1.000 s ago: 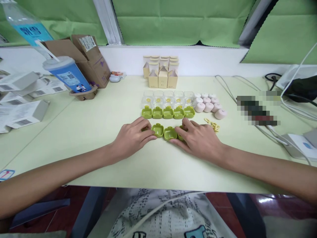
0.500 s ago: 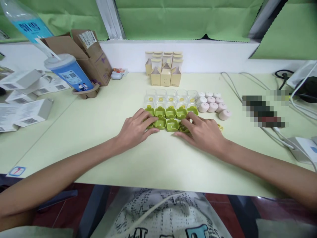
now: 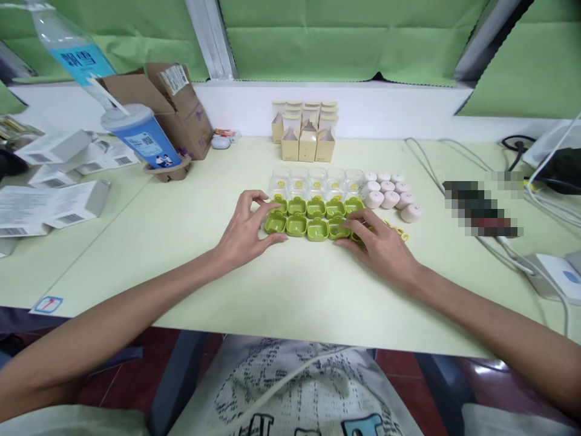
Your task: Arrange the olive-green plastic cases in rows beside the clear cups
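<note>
Two rows of small green cases [image 3: 307,226] lie at the middle of the pale table [image 3: 190,242]. My left hand [image 3: 244,232] rests at the left end of the near row, fingers spread and tips touching the leftmost case. My right hand [image 3: 380,245] lies at the right end, fingers stretched flat over the last green case there. Behind the green rows stands a row of clear cases [image 3: 318,180] with yellow marks. To their right sit several pink round pieces [image 3: 389,192]. Small yellow rings [image 3: 399,232] lie beside my right hand.
Several small beige cartons [image 3: 307,138] stand at the back wall. A blue cup [image 3: 141,140], a water bottle [image 3: 72,51] and an open cardboard box [image 3: 181,115] are at the back left, with white boxes [image 3: 59,200] beside them. Cables [image 3: 431,158] and a white device [image 3: 556,275] lie at the right.
Both hands have pushed the near row of green cases away from me, up against the far green row. My left hand's fingers have spread apart.
</note>
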`<state>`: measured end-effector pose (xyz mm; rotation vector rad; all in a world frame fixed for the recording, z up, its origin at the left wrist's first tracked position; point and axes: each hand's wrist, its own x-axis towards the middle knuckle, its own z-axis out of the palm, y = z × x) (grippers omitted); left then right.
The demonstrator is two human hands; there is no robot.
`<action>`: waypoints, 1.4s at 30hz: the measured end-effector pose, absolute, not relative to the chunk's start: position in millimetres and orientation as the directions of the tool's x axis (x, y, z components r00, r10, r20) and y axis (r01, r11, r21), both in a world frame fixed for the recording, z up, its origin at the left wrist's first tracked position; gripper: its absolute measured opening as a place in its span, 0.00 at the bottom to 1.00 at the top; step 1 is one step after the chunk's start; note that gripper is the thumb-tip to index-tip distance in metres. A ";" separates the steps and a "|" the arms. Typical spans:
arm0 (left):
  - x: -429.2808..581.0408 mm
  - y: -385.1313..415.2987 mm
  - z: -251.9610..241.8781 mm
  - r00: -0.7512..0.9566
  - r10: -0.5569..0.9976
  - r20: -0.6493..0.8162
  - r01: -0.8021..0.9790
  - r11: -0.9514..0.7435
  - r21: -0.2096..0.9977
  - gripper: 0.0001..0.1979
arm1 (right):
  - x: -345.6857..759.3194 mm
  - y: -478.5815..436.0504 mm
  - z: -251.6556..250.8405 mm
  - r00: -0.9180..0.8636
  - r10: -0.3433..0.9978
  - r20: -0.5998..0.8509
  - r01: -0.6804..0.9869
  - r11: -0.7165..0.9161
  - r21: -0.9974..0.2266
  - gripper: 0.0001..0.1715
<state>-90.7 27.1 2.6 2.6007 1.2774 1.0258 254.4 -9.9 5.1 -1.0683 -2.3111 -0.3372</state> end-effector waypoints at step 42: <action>-52.7 29.9 0.3 0.269 0.865 0.423 0.800 -0.445 0.401 0.66 | 256.4 -6.5 1.2 -0.198 0.878 0.436 0.926 0.314 -0.211 0.47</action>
